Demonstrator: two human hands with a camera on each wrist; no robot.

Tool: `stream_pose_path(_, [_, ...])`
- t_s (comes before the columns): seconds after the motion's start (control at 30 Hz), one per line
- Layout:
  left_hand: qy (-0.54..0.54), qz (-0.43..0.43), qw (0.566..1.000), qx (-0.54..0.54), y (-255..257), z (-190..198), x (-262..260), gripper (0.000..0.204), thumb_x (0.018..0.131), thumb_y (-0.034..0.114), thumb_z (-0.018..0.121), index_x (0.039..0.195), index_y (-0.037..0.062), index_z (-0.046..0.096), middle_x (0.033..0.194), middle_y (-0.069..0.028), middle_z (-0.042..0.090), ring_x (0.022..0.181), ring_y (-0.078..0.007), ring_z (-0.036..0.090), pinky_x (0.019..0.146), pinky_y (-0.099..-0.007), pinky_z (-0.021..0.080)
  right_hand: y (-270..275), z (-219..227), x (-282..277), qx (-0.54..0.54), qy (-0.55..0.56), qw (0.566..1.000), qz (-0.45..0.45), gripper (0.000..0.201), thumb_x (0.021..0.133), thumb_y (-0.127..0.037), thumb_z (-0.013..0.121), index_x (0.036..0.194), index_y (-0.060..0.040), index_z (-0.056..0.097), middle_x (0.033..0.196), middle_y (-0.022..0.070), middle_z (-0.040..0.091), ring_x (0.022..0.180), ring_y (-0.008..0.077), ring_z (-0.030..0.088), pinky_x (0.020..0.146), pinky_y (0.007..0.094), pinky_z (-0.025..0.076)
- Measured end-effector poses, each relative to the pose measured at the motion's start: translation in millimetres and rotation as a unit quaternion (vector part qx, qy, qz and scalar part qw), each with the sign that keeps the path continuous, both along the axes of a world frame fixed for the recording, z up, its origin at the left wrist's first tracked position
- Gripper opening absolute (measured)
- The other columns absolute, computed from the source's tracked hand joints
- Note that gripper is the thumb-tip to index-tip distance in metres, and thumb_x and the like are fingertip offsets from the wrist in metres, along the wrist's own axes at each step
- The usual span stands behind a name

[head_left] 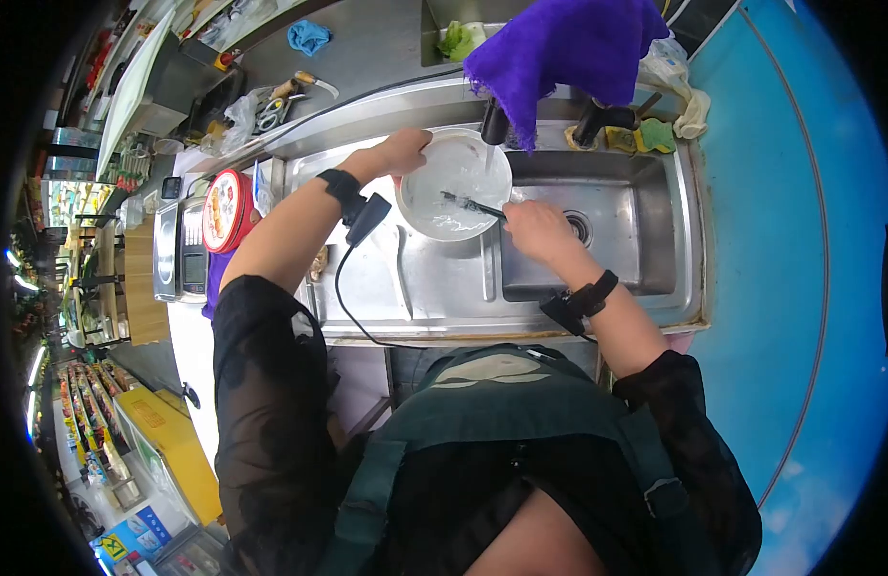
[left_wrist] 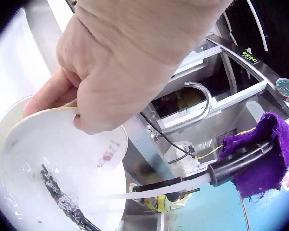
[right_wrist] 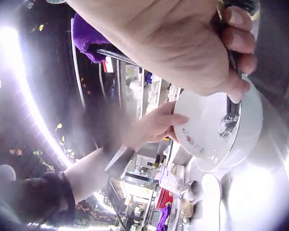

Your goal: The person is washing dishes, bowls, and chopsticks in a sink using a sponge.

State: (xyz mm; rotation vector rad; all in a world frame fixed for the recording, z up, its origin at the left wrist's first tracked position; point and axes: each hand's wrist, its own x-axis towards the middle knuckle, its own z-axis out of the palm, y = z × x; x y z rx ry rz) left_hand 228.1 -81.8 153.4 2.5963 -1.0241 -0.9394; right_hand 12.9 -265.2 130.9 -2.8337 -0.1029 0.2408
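Note:
My left hand [head_left: 398,154] pinches the rim of a white dish [left_wrist: 62,130] with a small reddish pattern, tilted over a larger white bowl [head_left: 415,206]. My right hand [head_left: 540,230] grips the handle of a black brush [head_left: 474,204], its wet head inside the dish. In the right wrist view the fingers of my right hand [right_wrist: 183,53] curl round the handle. Water [left_wrist: 159,188] runs from the black faucet [left_wrist: 236,166] into the dish. The left hand [right_wrist: 159,122] has its thumb on the dish's inner face.
Right of the bowl lies a steel sink basin [head_left: 597,211] with a drain. A white spoon [head_left: 398,274] lies on the steel counter. A purple cloth [head_left: 568,58] hangs over the faucet. Sponges [head_left: 655,135] sit behind the basin. A red tub [head_left: 225,213] and a scale [head_left: 170,250] stand left.

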Motion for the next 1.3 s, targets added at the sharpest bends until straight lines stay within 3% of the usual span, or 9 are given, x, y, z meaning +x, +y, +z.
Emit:
stream_pose_path(0.27, [0.098, 0.294, 0.895, -0.322, 46, -2, -59, 0.02, 0.081, -0.002, 0.048, 0.1, -0.0067, 0.052, 0.092, -0.0206, 0.061, 0.078, -0.0294, 0.068, 0.056, -0.0344, 0.061, -19, -3, 6, 0.182, -0.017, 0.979, -0.088, 0.025, 0.087, -0.024, 0.06, 0.095, -0.0007, 0.058, 0.086, 0.0192, 0.065, 0.085, 0.0386, 0.061, 0.072, 0.0466, 0.047])
stream_pose_path(0.4, [0.294, 0.456, 0.674, -0.5, 30, -11, -114, 0.045, 0.083, -0.011, 0.043, 0.126, -0.0021, 0.034, 0.114, -0.0218, 0.055, 0.093, -0.0343, 0.065, 0.073, -0.0387, 0.062, -30, 7, 25, 0.24, -0.048, 0.966, -0.084, 0.033, 0.082, -0.029, 0.066, 0.097, -0.0002, 0.059, 0.086, 0.0185, 0.066, 0.084, 0.0363, 0.062, 0.073, 0.0438, 0.047])
stream_pose_path(0.73, [0.482, 0.49, 0.526, -0.501, -25, -46, -154, 0.049, 0.09, -0.01, 0.044, 0.135, 0.001, 0.031, 0.131, -0.0201, 0.046, 0.112, -0.0344, 0.056, 0.089, -0.0461, 0.056, -43, 10, 36, 0.162, -0.072, 0.975, -0.136, 0.034, 0.08, -0.026, 0.064, 0.091, 0.0056, 0.061, 0.08, 0.0238, 0.065, 0.086, 0.0405, 0.062, 0.078, 0.0465, 0.048])
stream_pose_path(1.0, [0.195, 0.435, 0.714, -0.513, -33, -68, -122, 0.029, 0.089, -0.005, 0.05, 0.118, -0.0075, 0.048, 0.108, -0.0153, 0.063, 0.093, -0.026, 0.065, 0.075, -0.0339, 0.056, -48, 20, 9, 0.418, 0.01, 0.873, -0.251, 0.015, 0.077, -0.007, 0.056, 0.072, 0.0071, 0.059, 0.064, 0.019, 0.062, 0.051, 0.0271, 0.062, 0.045, 0.0381, 0.046])
stream_pose_path(1.03, [0.126, 0.324, 0.821, -0.453, -24, -67, -106, 0.044, 0.088, 0.002, 0.055, 0.128, -0.0087, 0.04, 0.125, -0.0233, 0.053, 0.111, -0.0332, 0.057, 0.088, -0.0375, 0.05, -49, 27, 4, 0.458, 0.069, 0.844, -0.27, 0.013, 0.077, -0.005, 0.055, 0.072, 0.0064, 0.059, 0.06, 0.0155, 0.06, 0.044, 0.0207, 0.055, 0.039, 0.0337, 0.039])
stream_pose_path(1.07, [0.127, 0.324, 0.821, -0.452, -25, -63, -110, 0.044, 0.088, 0.002, 0.055, 0.128, -0.0087, 0.04, 0.125, -0.0233, 0.053, 0.111, -0.0332, 0.057, 0.088, -0.0375, 0.05, -49, 32, 2, 0.496, 0.125, 0.81, -0.286, 0.012, 0.076, -0.003, 0.053, 0.071, 0.0057, 0.058, 0.056, 0.0119, 0.057, 0.037, 0.0142, 0.049, 0.032, 0.0294, 0.032])
stream_pose_path(1.13, [-0.36, 0.06, 0.902, -0.23, -29, -56, -119, 0.066, 0.084, 0.008, 0.06, 0.138, -0.0078, 0.026, 0.142, -0.0298, 0.031, 0.131, -0.0405, 0.035, 0.106, -0.0406, 0.034, -46, 25, -1, 0.528, 0.103, 0.792, -0.288, 0.011, 0.077, -0.003, 0.053, 0.071, 0.005, 0.058, 0.055, 0.0108, 0.056, 0.036, 0.013, 0.046, 0.031, 0.0285, 0.029])
stream_pose_path(1.17, [-0.253, 0.067, 0.949, -0.173, -28, -47, -116, 0.083, 0.083, 0.025, 0.062, 0.143, -0.0071, 0.014, 0.149, -0.0313, 0.009, 0.14, -0.0447, 0.009, 0.114, -0.0451, 0.014, -44, 21, -2, 0.561, 0.081, 0.771, -0.292, 0.011, 0.077, -0.003, 0.053, 0.071, 0.0043, 0.058, 0.053, 0.0096, 0.055, 0.035, 0.0117, 0.042, 0.031, 0.0275, 0.027])
stream_pose_path(1.3, [-0.31, -0.004, 0.95, -0.032, -46, -26, -137, 0.09, 0.088, 0.055, 0.046, 0.144, -0.0078, 0.014, 0.15, -0.0324, 0.005, 0.141, -0.043, 0.0, 0.113, -0.0536, 0.001, -29, 7, -3, 0.568, 0.069, 0.77, -0.282, 0.01, 0.082, -0.005, 0.056, 0.076, 0.0034, 0.059, 0.054, 0.0082, 0.055, 0.034, 0.0094, 0.041, 0.031, 0.0255, 0.027])
